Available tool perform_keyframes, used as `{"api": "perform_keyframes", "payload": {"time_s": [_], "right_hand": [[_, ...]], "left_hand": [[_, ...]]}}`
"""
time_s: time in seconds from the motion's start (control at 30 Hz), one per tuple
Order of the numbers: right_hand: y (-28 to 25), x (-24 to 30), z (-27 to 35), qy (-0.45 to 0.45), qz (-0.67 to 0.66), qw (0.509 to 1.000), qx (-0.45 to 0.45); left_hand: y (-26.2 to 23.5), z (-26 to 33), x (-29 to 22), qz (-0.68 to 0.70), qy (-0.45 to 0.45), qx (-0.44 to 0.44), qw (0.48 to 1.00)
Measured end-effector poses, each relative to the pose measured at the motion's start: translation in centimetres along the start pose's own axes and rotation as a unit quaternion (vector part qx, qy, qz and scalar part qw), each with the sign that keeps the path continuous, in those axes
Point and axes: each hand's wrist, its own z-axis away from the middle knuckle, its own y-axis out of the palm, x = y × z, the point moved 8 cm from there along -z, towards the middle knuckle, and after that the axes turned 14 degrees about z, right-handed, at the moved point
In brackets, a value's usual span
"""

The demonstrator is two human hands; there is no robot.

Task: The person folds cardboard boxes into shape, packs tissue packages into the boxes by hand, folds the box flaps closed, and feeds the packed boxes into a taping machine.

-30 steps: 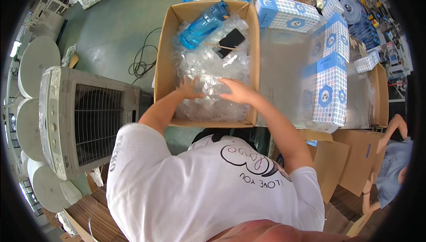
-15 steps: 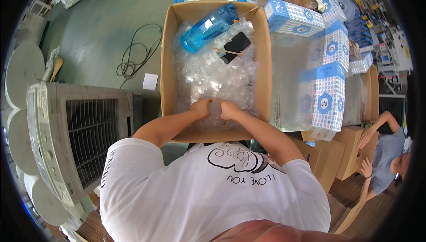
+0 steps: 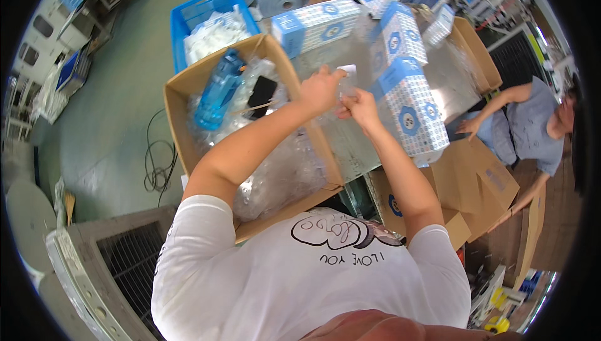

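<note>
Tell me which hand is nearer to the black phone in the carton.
Left. The left hand is to the right of the black phone, just past the carton wall; the right hand is farther off to the right.

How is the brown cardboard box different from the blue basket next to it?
The cardboard box is brown; the blue basket is bright blue.
The cardboard box holds clear plastic, a bottle and a phone; the blue basket holds crumpled white pieces.
The cardboard box sits closer to the person; the blue basket is farther off.
Both are open on top.
</note>
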Motion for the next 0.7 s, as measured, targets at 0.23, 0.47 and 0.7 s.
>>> {"api": "perform_keyframes", "payload": {"time_s": [0.23, 0.47, 0.7], "right_hand": [[-6.9, -8.8, -2.3, 0.098, -0.002, 0.994, 0.043], [-18.5, -3.8, 7.8, -0.019, -0.149, 0.984, 0.098], [-32.6, -6.5, 19.4, -0.078, -0.108, 0.99, -0.037]], "left_hand": [[10.3, -7.6, 8.4, -0.229, -0.133, 0.177, 0.948], [9.3, -7.2, 10.3, -0.283, -0.161, 0.109, 0.939], [8.5, -4.8, 11.2, -0.265, -0.161, 0.054, 0.949]]}}
